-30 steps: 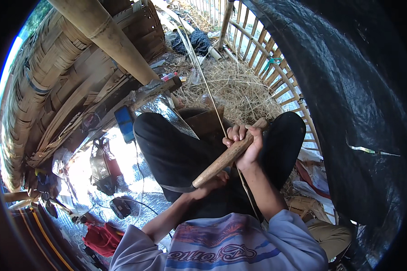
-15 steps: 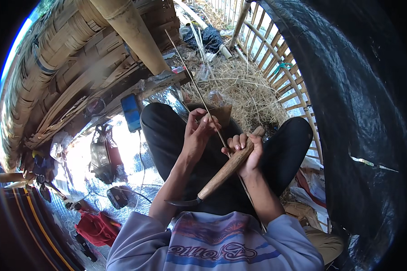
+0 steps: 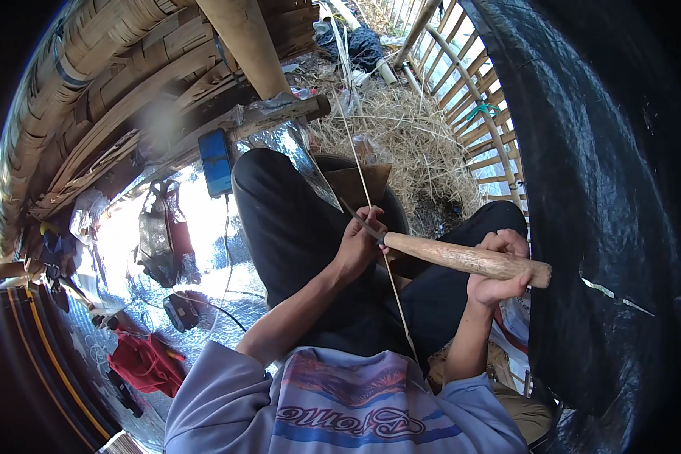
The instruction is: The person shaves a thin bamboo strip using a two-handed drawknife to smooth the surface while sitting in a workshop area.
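A knife (image 3: 450, 254) with a long, pale wooden handle and a short, dark curved blade lies in my right hand (image 3: 493, 284), whose fingers wrap round the handle's thick end. The handle points left and slightly away from me. Its blade crosses a long, thin bamboo-like strip (image 3: 396, 293) right at my left hand (image 3: 356, 251). Between the fingers and thumb of that hand the strip is pinched. From near my shirt the strip runs up past my lap toward the straw. Blade and fingers partly hide the exact contact point.
A brown angular piece (image 3: 356, 184) sits between my knees. Beyond it lies a straw heap (image 3: 412, 129) beside a bamboo slat fence (image 3: 469, 91). Black plastic sheeting (image 3: 605, 189) hangs on the right. To the left are a blue phone (image 3: 215, 163), a black adapter (image 3: 180, 310) and red cloth (image 3: 145, 362).
My right hand has moved right and turned the knife, so its blade now points away from me and meets the strip. My left hand has shifted slightly right and nearer, still pinching the strip.
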Demonstrator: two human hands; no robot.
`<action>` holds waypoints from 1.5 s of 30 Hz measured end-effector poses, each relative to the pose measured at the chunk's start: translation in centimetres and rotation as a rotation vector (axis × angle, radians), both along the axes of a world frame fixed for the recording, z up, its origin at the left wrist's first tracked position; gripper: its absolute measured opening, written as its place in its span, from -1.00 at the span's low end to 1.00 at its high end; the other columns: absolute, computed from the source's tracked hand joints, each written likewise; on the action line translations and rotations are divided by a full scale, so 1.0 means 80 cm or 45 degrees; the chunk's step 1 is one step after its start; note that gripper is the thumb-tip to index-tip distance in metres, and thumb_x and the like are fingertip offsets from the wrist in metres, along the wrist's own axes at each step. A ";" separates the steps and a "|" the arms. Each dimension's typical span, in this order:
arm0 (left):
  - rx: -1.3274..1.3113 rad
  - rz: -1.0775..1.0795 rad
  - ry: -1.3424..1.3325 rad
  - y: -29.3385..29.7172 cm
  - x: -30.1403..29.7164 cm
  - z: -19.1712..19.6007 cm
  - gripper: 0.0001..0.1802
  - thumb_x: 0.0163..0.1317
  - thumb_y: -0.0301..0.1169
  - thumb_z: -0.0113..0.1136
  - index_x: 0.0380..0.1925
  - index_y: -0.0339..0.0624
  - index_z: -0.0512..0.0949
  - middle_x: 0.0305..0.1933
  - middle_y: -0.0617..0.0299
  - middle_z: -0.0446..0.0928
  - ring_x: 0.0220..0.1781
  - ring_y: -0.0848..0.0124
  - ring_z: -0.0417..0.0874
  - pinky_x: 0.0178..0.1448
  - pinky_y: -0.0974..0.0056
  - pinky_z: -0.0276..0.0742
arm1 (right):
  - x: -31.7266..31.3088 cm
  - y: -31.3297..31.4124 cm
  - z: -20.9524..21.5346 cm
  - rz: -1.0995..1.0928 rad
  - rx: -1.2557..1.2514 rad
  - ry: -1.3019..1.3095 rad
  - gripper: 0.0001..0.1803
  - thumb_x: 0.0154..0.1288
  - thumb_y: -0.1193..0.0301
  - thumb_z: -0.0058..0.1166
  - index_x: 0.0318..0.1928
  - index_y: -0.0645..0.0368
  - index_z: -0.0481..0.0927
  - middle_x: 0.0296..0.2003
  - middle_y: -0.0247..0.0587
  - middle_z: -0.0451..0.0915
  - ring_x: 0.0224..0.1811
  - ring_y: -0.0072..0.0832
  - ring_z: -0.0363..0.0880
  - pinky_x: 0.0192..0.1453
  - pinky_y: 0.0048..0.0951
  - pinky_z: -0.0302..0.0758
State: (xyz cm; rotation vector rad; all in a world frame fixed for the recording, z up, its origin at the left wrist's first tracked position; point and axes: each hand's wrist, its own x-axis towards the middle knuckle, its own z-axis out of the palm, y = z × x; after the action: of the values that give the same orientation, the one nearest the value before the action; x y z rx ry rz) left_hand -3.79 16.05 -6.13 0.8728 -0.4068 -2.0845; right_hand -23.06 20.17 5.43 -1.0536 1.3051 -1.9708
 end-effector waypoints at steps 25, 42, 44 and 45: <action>0.075 -0.005 0.044 -0.008 0.014 0.015 -0.77 0.42 0.00 -0.18 -0.16 0.19 0.21 -0.56 0.46 0.10 -0.62 0.60 0.11 -0.52 0.43 0.15 | 0.000 0.103 -0.024 1.109 0.901 0.245 -0.47 -0.08 0.62 0.26 -0.01 0.30 0.43 0.19 -0.04 0.18 -0.15 -0.43 0.53 -0.08 -0.42 0.50; -0.013 0.259 0.277 -0.016 0.022 0.004 -0.81 0.50 -0.17 -0.24 -0.20 0.00 0.26 -0.55 0.32 0.26 -0.65 0.52 0.33 -0.53 0.39 0.44 | 0.028 0.097 0.009 0.799 0.822 1.230 -0.26 0.15 0.51 0.21 0.35 0.12 0.24 -0.42 -0.07 0.45 -0.46 -0.18 0.52 -0.39 -0.25 0.46; -0.057 0.226 0.131 -0.008 0.018 -0.003 -0.83 0.50 -0.19 -0.24 -0.18 -0.01 0.24 -0.49 0.31 0.26 -0.66 0.51 0.33 -0.53 0.38 0.45 | 0.032 0.100 0.010 0.794 0.837 1.251 -0.26 0.14 0.52 0.21 0.35 0.07 0.25 -0.39 -0.07 0.46 -0.43 -0.17 0.53 -0.38 -0.22 0.49; -0.056 0.225 0.129 -0.007 0.015 -0.002 -0.83 0.50 -0.19 -0.24 -0.18 -0.01 0.24 -0.49 0.31 0.26 -0.66 0.51 0.33 -0.53 0.38 0.45 | 0.033 0.098 0.011 0.779 0.862 1.265 -0.25 0.14 0.53 0.21 0.35 0.02 0.25 -0.38 -0.08 0.46 -0.42 -0.16 0.54 -0.37 -0.22 0.50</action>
State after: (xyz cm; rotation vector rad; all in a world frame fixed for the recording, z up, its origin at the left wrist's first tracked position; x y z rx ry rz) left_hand -2.57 15.49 -6.30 0.7461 -0.3095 -1.9406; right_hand -20.44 28.01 6.31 -1.8247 1.6376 -0.4277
